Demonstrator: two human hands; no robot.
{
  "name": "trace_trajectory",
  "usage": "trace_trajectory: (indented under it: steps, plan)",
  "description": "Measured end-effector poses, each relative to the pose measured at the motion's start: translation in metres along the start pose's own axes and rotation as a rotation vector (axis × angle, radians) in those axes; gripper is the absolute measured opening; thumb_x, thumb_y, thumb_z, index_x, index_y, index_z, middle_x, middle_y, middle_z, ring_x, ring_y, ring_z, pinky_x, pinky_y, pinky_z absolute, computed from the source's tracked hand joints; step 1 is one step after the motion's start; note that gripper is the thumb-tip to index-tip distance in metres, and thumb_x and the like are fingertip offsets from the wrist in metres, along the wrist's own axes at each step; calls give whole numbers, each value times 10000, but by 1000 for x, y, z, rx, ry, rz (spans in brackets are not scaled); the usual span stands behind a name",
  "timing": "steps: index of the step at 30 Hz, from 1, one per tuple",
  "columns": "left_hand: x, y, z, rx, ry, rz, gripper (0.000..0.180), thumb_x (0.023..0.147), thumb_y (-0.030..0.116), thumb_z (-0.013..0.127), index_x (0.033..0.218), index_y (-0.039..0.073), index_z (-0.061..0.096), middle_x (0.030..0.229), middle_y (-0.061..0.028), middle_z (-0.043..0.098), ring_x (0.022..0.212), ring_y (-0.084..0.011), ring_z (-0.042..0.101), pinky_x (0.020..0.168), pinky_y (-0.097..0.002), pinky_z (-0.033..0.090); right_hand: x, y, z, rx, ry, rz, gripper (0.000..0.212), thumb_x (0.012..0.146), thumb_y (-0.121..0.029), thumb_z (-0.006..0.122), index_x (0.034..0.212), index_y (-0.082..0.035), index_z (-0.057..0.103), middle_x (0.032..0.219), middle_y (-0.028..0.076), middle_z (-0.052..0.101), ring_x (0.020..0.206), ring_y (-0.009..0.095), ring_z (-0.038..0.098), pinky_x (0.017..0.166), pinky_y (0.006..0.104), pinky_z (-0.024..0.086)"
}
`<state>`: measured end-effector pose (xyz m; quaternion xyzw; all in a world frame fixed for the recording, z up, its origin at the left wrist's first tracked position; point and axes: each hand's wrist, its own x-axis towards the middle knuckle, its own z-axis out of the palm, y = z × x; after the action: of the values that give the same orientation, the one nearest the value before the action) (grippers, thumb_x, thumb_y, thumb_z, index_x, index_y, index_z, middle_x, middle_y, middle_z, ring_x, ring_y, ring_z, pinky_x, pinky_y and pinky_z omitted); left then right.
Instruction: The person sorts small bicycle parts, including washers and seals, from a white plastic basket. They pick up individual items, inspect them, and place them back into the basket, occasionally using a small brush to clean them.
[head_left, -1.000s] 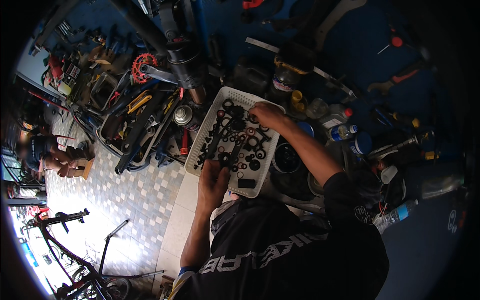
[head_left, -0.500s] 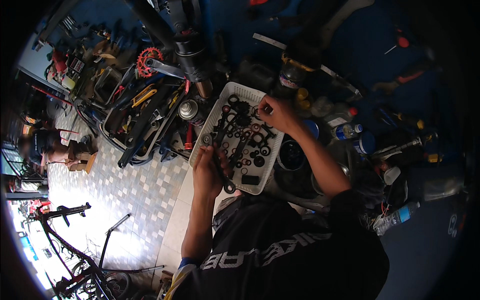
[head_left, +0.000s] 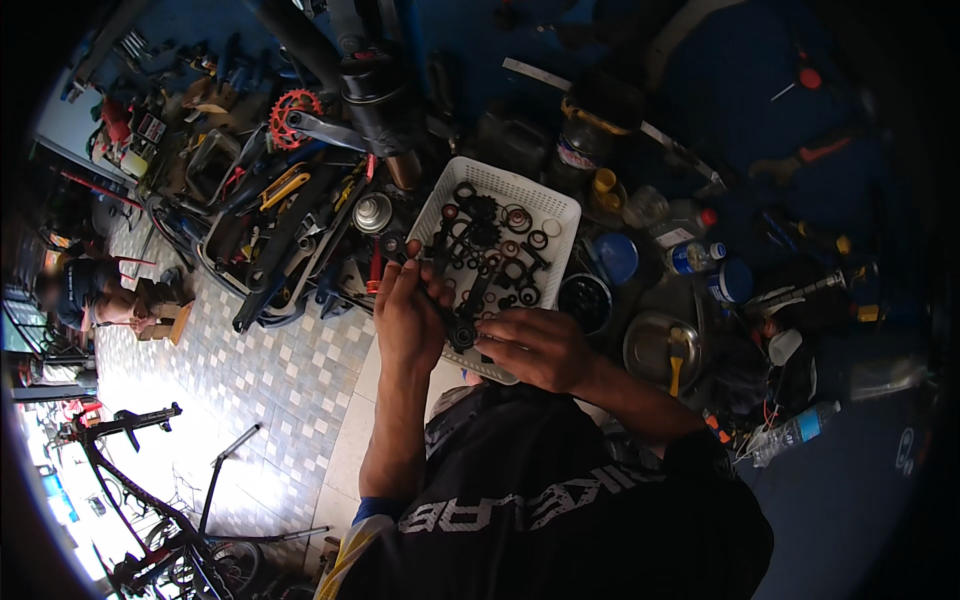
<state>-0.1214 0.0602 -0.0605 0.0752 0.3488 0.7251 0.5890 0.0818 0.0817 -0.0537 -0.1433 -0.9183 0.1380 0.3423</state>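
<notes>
My left hand (head_left: 405,315) is closed around a dark, long bike part with ring-shaped ends, like a linkage arm (head_left: 461,334). It holds this over the near left side of a white perforated basket (head_left: 568,210). My right hand (head_left: 540,347) is closed, its fingertips together against the near ring end of the part. Whether a small piece sits between those fingertips is hidden. Inside the basket lie dark sprockets (head_left: 484,233), black and reddish rings (head_left: 517,218) and several small bearings and spacers.
Left of the basket stand a spray can (head_left: 372,213) and a tray of tools (head_left: 290,245). To its right are a tub with dark contents (head_left: 584,304), a blue lid (head_left: 615,258), bottles (head_left: 690,258) and a metal bowl with a yellow brush (head_left: 676,362). A bike crank (head_left: 325,130) hangs beyond.
My right hand has come from the far right part of the basket back toward me, to the near end of the held part. My left hand has shifted slightly and keeps its hold.
</notes>
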Motion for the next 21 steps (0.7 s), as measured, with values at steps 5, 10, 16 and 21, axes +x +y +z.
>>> trace_trajectory:
  steps: [5, 10, 16, 21]
  plan:
    - [-3, 0, 5, -8, -13, 21, 233, 1054, 103, 474, 1274, 68, 544, 900, -14, 524, 768, -120, 489, 693, -303, 430, 3, -5, 2, -100, -6, -59, 297, 781, -162, 747, 1074, -113, 751, 1191, 22, 695, 1004, 177, 660, 801, 306, 577]
    - [-6, 4, 6, -3, -36, 43, 231, 1054, 111, 493, 1278, 82, 543, 902, -14, 528, 765, -115, 496, 684, -293, 438, 4, -6, 6, -101, 20, -85, 297, 773, -173, 762, 1064, -115, 755, 1185, 19, 698, 1019, 177, 649, 804, 314, 558]
    - [-10, 7, 4, -14, -35, 74, 244, 1056, 117, 496, 1295, 83, 537, 903, -12, 526, 760, -110, 494, 669, -289, 442, 10, -4, 5, -72, -26, -125, 235, 865, -170, 728, 1085, -89, 743, 1168, 32, 675, 1009, 206, 622, 810, 341, 555]
    - [-16, 14, 11, -30, -117, 142, 267, 1060, 117, 489, 1323, 83, 521, 902, -13, 523, 739, -105, 484, 653, -274, 442, 23, -7, -1, 648, -41, 583, 276, 894, -251, 754, 1081, -50, 730, 1090, 28, 697, 962, 161, 628, 761, 318, 520]
